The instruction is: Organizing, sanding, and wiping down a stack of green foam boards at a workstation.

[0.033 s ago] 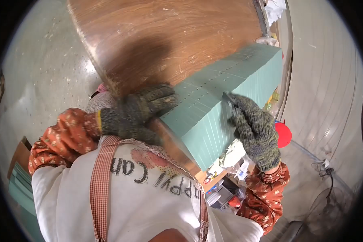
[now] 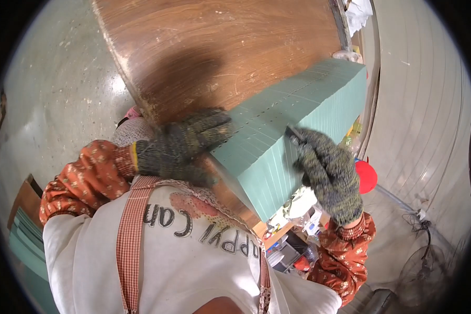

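A long pale-green block lies slantwise on a brown wooden tabletop. Rows of short dark marks run along its top, and thin pale lines cross its right side. My left hand, in a dark knitted glove, rests against the block's near left edge with its fingers stretched out. My gloved right hand is at the block's right side, fingers bent and pinched around a small dark flat piece. That piece touches or hovers just over the block's upper right edge; its kind cannot be made out.
Small items and papers crowd a shelf below the table's right side. Beyond are a red round object, a white crumpled sheet and a fan. Green sheets stand at the lower left.
My right hand has shifted slightly left with the small dark piece, which now reaches a little farther over the block's edge. My left hand has moved slightly right.
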A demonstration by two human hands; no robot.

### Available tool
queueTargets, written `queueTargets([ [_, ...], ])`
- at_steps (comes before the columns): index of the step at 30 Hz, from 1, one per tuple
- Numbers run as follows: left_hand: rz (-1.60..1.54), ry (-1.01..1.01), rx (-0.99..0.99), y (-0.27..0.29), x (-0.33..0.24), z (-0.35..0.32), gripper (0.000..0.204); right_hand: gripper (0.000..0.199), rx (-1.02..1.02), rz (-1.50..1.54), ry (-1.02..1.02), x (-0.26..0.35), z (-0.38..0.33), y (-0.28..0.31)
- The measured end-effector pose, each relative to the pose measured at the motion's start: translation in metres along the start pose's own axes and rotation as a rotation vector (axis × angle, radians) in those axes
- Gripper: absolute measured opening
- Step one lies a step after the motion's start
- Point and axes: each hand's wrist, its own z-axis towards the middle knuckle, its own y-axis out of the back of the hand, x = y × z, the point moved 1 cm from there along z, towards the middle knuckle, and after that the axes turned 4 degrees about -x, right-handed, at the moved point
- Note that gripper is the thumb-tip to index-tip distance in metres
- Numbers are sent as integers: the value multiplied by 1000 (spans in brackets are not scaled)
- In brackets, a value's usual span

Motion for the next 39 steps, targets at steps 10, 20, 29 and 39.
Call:
queueTargets([
  [10, 131, -148, -87, -19, 20, 5, 75, 30, -182, -146, 97, -8, -11, 1],
  [20, 119, -183, -66, -16, 17, 5, 77, 34, 126, -273, 374, 10, -26, -12],
  [29, 195, -118, 118, -3, 22, 7, 75, 50, 133, -456, 574, 12, -38, -36],
  [39, 247, -134, 79, -7, 18, 13, 63, 32, -240, -418, 317, -62, 34, 34],
])
